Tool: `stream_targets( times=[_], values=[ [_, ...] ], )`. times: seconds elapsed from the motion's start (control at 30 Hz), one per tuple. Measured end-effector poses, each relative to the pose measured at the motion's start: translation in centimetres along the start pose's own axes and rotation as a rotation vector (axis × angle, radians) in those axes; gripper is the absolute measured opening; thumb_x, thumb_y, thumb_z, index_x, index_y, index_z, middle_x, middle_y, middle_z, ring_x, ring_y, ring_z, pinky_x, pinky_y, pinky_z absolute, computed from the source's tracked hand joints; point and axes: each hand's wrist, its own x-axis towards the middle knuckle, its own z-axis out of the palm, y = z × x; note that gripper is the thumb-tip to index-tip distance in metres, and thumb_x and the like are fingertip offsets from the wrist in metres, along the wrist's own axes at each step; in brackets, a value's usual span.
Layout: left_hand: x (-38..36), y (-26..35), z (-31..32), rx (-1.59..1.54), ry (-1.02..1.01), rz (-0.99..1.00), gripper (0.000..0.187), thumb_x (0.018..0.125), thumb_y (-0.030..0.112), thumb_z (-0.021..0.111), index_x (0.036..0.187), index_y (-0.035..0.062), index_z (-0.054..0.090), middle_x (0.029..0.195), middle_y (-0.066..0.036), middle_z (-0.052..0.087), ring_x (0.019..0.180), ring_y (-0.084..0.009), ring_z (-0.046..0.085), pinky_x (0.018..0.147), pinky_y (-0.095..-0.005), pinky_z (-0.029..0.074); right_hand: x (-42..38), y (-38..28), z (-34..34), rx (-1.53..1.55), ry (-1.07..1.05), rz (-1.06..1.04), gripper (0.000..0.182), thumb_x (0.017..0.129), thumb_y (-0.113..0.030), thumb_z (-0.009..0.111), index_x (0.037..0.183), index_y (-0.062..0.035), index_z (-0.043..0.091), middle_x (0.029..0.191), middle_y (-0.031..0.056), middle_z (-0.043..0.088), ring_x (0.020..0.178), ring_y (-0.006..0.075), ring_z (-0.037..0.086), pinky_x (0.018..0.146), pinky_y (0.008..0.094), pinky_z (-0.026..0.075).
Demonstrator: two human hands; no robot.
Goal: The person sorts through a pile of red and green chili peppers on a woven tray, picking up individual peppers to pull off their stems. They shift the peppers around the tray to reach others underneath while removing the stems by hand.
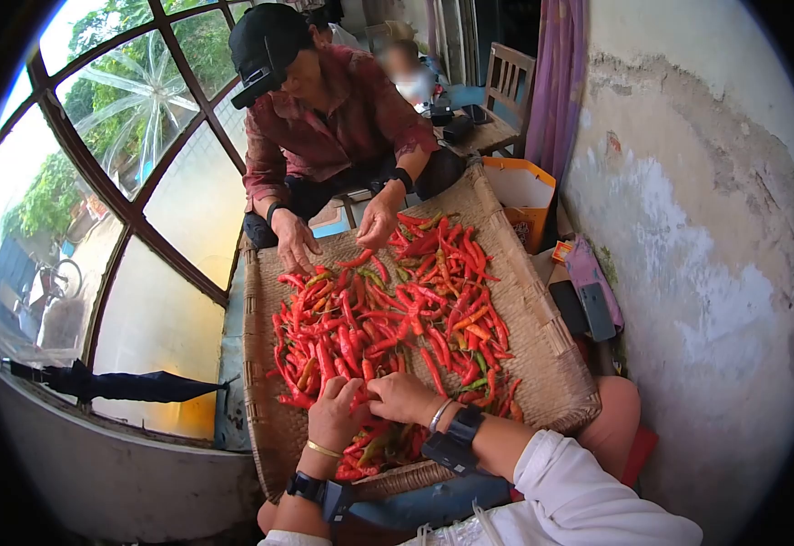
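Note:
Red chili peppers (351, 332) lie in a heap across a shallow woven tray (542, 364), with a few green and orange ones among them. Low over the near side of the heap, my left hand (335, 419) has its fingers closed on a red chili pepper. My right hand (401, 398) comes in from the right, its fingertips pinched at the same spot, nearly touching the left ones. The pepper between them is mostly hidden by my fingers. Bands and dark wrist devices sit on both my wrists.
Opposite sits a person (333, 118) in a dark cap and red shirt, both hands over the far peppers. An orange-edged box (517, 196) and a phone (597, 311) are at the right, by the wall. A folded umbrella (146, 386) lies along the window ledge.

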Motion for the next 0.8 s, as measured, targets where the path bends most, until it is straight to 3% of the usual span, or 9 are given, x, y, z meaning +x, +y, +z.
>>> stream_targets(
  times=[0.1,0.23,0.33,0.43,0.57,0.67,0.8],
  values=[
    [0.0,-0.4,-0.1,-0.054,0.007,0.098,0.033,0.059,0.010,0.067,0.091,0.0095,0.058,0.098,-0.009,0.052,0.085,-0.0250,0.056,0.067,-0.0339,0.048,-0.1,-0.7,-1.4,0.155,-0.070,-0.009,0.018,0.071,-0.022,0.055,0.070,-0.0046,0.056,0.064,0.0123,0.058,0.064,0.0268,0.058,0.058,0.0364,0.045],
    [0.0,-0.4,-0.3,-0.130,0.009,0.060,0.027,0.063,0.014,0.067,0.088,0.0090,0.059,0.093,-0.007,0.057,0.079,-0.0243,0.058,0.063,-0.0326,0.048,0.0,-0.9,-3.8,0.336,-0.122,-0.029,0.017,0.071,-0.021,0.056,0.070,-0.0038,0.058,0.061,0.0114,0.057,0.059,0.0211,0.058,0.056,0.0317,0.044],
    [0.0,-0.3,-0.3,-0.146,0.041,0.039,0.024,0.066,0.016,0.068,0.087,0.0083,0.060,0.087,-0.007,0.059,0.073,-0.0238,0.059,0.060,-0.0313,0.049,0.2,-0.2,-4.1,0.367,-0.033,0.022,0.015,0.071,-0.018,0.057,0.074,-0.0033,0.060,0.061,0.0087,0.058,0.057,0.0155,0.056,0.056,0.0283,0.044],
    [0.2,-0.4,-0.3,-0.128,0.129,0.094,0.024,0.066,0.017,0.068,0.087,0.0076,0.060,0.083,-0.007,0.060,0.068,-0.0236,0.060,0.057,-0.0305,0.048,0.2,-0.2,-3.3,0.494,0.079,0.067,0.018,0.072,-0.020,0.058,0.074,-0.0026,0.058,0.064,0.0111,0.059,0.059,0.0224,0.058,0.056,0.0327,0.044],
    [0.0,0.0,-0.6,-0.149,0.119,0.124,0.023,0.067,0.016,0.068,0.087,0.0070,0.060,0.079,-0.007,0.060,0.066,-0.0239,0.060,0.055,-0.0306,0.048,-0.3,-1.8,-3.3,0.675,0.023,0.012,0.018,0.075,-0.020,0.059,0.082,-0.0030,0.057,0.064,0.0069,0.059,0.055,0.0156,0.057,0.052,0.0293,0.044],
    [-0.1,0.3,-0.8,-0.164,0.110,0.093,0.024,0.067,0.017,0.067,0.088,0.0072,0.060,0.078,-0.008,0.060,0.065,-0.0243,0.060,0.055,-0.0311,0.048,-0.2,-2.0,-3.8,0.805,-0.096,0.150,0.009,0.080,-0.012,0.056,0.083,-0.0039,0.056,0.061,0.0012,0.054,0.048,0.0049,0.049,0.044,0.0199,0.041],
    [-0.1,-0.3,-0.5,-0.035,0.095,0.025,0.025,0.068,0.022,0.067,0.087,0.0082,0.059,0.076,-0.008,0.059,0.063,-0.0251,0.059,0.053,-0.0326,0.047,0.4,-0.3,-5.9,1.012,-0.041,0.332,0.012,0.081,-0.014,0.055,0.082,-0.0028,0.055,0.060,0.0008,0.053,0.046,0.0057,0.048,0.044,0.0188,0.041]
  ],
)
